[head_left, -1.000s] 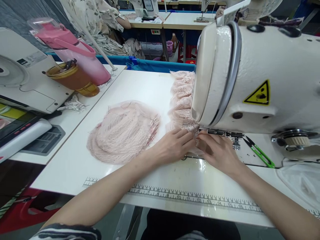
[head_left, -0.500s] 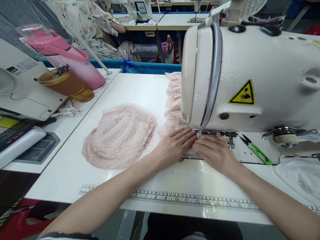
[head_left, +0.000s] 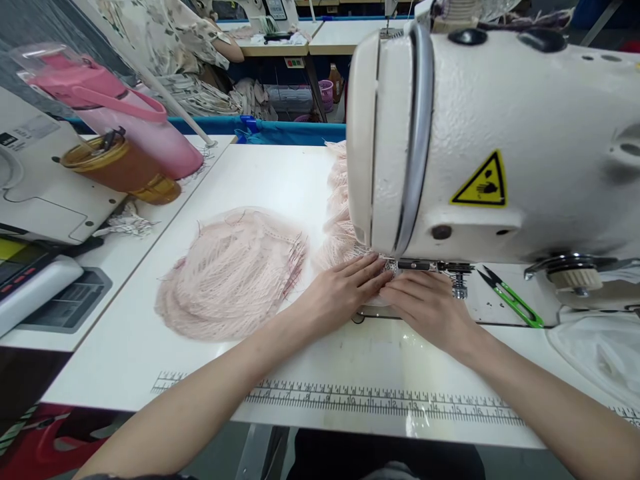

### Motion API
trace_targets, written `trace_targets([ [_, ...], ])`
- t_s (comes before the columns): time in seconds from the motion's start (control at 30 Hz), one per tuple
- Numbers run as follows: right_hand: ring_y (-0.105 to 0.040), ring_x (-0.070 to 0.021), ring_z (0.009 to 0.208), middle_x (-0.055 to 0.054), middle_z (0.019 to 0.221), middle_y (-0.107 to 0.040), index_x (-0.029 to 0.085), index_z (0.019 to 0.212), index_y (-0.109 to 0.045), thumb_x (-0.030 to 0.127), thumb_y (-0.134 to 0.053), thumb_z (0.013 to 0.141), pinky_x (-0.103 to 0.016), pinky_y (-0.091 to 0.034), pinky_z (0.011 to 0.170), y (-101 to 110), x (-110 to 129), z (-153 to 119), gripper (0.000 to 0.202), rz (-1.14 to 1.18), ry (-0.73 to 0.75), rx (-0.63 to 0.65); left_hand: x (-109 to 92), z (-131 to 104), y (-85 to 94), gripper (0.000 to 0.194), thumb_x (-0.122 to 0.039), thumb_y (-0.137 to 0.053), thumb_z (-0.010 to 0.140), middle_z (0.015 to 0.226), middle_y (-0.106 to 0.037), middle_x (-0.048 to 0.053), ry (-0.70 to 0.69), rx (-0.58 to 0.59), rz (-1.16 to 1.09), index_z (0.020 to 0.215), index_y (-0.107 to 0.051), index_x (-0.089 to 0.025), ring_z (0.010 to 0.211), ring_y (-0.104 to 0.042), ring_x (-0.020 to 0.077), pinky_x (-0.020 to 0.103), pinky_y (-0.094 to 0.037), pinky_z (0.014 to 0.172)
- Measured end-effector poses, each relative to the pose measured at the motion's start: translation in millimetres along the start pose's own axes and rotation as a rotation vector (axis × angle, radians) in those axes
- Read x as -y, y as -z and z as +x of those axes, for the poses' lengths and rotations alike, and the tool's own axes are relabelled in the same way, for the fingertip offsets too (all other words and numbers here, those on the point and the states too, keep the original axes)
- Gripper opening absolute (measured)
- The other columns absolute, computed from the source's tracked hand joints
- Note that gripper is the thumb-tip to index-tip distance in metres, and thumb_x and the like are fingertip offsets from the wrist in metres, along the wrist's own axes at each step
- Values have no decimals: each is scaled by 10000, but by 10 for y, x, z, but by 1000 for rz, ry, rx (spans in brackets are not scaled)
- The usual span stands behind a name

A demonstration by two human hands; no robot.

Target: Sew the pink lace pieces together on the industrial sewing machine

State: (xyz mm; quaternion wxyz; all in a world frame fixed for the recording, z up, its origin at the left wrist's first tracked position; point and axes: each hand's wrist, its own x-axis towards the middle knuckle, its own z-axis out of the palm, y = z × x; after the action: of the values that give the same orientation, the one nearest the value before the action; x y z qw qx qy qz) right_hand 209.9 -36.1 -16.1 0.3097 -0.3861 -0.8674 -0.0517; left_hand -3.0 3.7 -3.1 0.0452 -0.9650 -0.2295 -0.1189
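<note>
Pale pink lace fabric lies gathered left of the sewing machine head and runs under its presser foot. My left hand rests on this lace with fingers stretched out flat, fingertips beside the foot. Close against it, my right hand has its fingers bent and pressed together at the lace edge, in front of the foot; its fingertips and the bit of cloth there are mostly hidden. A separate round pile of pink lace with loose threads lies on the table to the left.
Green thread snips lie right of the presser foot. White cloth sits at the right edge. A ruler strip runs along the table front. A brown cup and pink bottle stand left. Another person's arm shows behind.
The camera view has shifted slightly, so the machine and table appear a little further left. Both hands stay at the presser foot, with hardly any movement of the lace.
</note>
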Motion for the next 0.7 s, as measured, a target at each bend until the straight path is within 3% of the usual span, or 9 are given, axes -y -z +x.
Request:
trace_targets([
  [0.17, -628, -120, 850, 20, 806, -707, 241, 925, -696, 96, -533, 922, -268, -493, 790, -2, -4, -15, 218, 18, 6, 48, 40, -9, 38, 417, -98, -386, 979, 1380, -566, 122, -9, 7, -19, 1378, -506, -92, 1330, -491, 245, 398, -453, 1106],
  [0.4, -650, -113, 865, 24, 842, -731, 200, 900, -658, 35, -509, 915, -266, -503, 798, -2, 38, 13, 223, -36, 35, 17, 47, 7, 90, 413, -83, -397, 965, 1345, -596, 119, 2, 27, -56, 1354, -534, -106, 1328, -495, 238, 416, -462, 1098],
  [0.7, -647, -146, 919, 7, 903, -732, 202, 942, -678, 35, -544, 892, -291, -482, 788, -24, -21, -24, 220, 13, 46, 40, 41, 20, 63, 419, -73, -407, 933, 1328, -609, 129, 24, 25, -42, 1323, -558, -97, 1297, -528, 254, 420, -466, 1084],
])
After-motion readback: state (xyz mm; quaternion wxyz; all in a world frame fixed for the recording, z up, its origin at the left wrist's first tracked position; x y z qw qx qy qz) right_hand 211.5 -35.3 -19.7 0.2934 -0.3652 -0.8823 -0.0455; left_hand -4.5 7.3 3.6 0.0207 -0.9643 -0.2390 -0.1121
